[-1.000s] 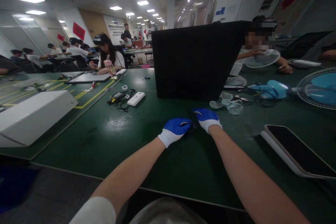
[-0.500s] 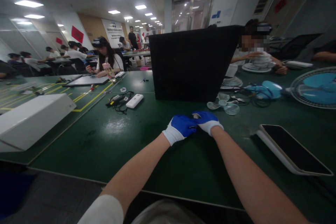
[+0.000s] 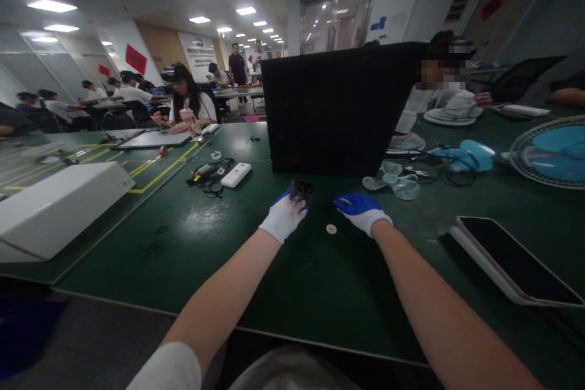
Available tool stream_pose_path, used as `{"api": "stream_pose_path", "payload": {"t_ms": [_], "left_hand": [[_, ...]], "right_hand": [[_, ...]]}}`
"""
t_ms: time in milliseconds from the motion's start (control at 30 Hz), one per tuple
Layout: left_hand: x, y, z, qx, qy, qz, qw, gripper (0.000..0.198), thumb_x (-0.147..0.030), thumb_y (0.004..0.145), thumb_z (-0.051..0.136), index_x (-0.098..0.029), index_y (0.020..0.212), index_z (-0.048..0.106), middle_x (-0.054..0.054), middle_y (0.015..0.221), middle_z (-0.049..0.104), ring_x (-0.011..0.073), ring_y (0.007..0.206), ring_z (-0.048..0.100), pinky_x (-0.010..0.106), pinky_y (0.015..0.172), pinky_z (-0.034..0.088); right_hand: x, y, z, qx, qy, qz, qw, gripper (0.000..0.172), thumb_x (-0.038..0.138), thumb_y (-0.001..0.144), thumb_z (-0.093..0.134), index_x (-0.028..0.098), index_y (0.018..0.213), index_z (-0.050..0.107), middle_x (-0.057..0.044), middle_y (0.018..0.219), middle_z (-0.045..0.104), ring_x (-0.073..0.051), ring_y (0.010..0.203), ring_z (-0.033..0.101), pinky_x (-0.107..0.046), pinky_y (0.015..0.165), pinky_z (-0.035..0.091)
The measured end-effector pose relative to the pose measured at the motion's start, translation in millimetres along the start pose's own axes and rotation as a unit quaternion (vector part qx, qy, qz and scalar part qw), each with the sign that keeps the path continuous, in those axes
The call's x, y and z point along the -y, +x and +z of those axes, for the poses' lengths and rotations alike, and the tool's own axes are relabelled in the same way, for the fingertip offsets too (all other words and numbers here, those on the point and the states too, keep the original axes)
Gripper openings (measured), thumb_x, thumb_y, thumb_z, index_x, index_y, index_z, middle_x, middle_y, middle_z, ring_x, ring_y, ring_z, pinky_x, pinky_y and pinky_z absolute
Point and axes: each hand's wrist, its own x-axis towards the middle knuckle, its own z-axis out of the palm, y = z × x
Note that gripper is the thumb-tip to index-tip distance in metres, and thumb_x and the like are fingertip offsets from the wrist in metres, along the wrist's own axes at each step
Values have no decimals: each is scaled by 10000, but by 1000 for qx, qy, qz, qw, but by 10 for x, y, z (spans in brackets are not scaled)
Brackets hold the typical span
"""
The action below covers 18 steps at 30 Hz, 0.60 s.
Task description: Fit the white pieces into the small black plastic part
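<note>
My left hand (image 3: 286, 214), in a white and blue glove, is raised a little off the green table and closed round a small black part (image 3: 301, 189). My right hand (image 3: 361, 211), gloved the same way, rests on the table with its fingers curled, pinching something small I cannot make out. A small white round disc (image 3: 331, 229) lies on the table between the two hands. Just behind them stands an upright black panel (image 3: 338, 109).
A tablet (image 3: 516, 259) lies at the right. A clear fan blade (image 3: 393, 183), blue fan parts (image 3: 475, 155) and cables lie behind it. A white box (image 3: 55, 204) sits at the left, a white device (image 3: 235, 174) with cables beyond. Other people work at the far tables.
My hands were together on the table; now the left has lifted away to the left with the black part, and the white disc shows on the table.
</note>
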Motion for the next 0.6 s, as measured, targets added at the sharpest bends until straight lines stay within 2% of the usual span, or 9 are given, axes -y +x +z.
{"api": "stream_pose_path", "payload": {"t_ms": [67, 167, 233, 300, 367, 433, 533, 600], "left_hand": [[3, -47, -31, 15, -1, -10, 1000, 408, -261, 962, 334, -310, 1276, 590, 77, 1310, 685, 231, 1245, 628, 467, 1015, 529], [38, -65, -37, 9, 3, -2, 1000, 438, -250, 963, 310, -323, 1309, 568, 66, 1340, 669, 207, 1218, 647, 432, 998, 540], [62, -48, -32, 0, -6, 7, 1000, 427, -276, 962, 351, -323, 1333, 556, 69, 1375, 648, 205, 1176, 672, 417, 991, 550], [85, -26, -31, -17, -22, 21, 999, 406, -290, 946, 435, -304, 1331, 565, 88, 1352, 660, 218, 1129, 696, 428, 991, 556], [116, -15, -37, -47, -29, 54, 997, 381, -266, 920, 519, -274, 1294, 591, 97, 1275, 696, 225, 1092, 711, 438, 994, 559], [159, -22, -52, -65, -15, 106, 992, 329, -243, 903, 575, -243, 1229, 620, 96, 1212, 720, 220, 1071, 717, 431, 995, 560], [231, -56, -95, -45, 29, 186, 981, 232, -254, 879, 647, -197, 1103, 660, 98, 1151, 734, 216, 1050, 716, 420, 996, 556], [257, -80, -141, -24, 67, 225, 972, 216, -262, 841, 702, -170, 1035, 678, 96, 1114, 739, 214, 1045, 706, 415, 1013, 542]], "right_hand": [[34, -11, 4, -1, -4, -20, 1000, 468, 460, 983, 443, 319, 1385, 635, -91, 1379, 658, -329, 1228, 631, -472, 995, 499], [97, -28, 24, -25, -4, -44, 999, 560, 408, 964, 503, 325, 1518, 481, -98, 1414, 635, -327, 1234, 633, -475, 1010, 499], [152, -55, 22, -45, -5, -66, 997, 626, 373, 948, 541, 304, 1558, 417, -106, 1444, 611, -329, 1264, 615, -492, 1058, 470], [229, -105, -10, -70, 13, -83, 994, 644, 376, 936, 568, 279, 1556, 423, -112, 1477, 581, -337, 1321, 570, -520, 1110, 427], [336, -178, -57, -89, 68, -101, 989, 659, 440, 918, 607, 277, 1537, 451, -99, 1496, 564, -333, 1359, 535, -534, 1141, 401], [467, -258, -88, -80, 159, -114, 977, 724, 506, 875, 666, 305, 1534, 444, -70, 1475, 586, -310, 1328, 567, -525, 1130, 431], [660, -351, -53, -44, 266, -105, 957, 855, 523, 791, 759, 324, 1546, 410, -67, 1412, 635, -294, 1226, 643, -517, 1060, 509], [746, -379, 17, -46, 303, -84, 948, 821, 514, 781, 766, 324, 1516, 455, -70, 1369, 657, -296, 1198, 656, -519, 1006, 548]]}}
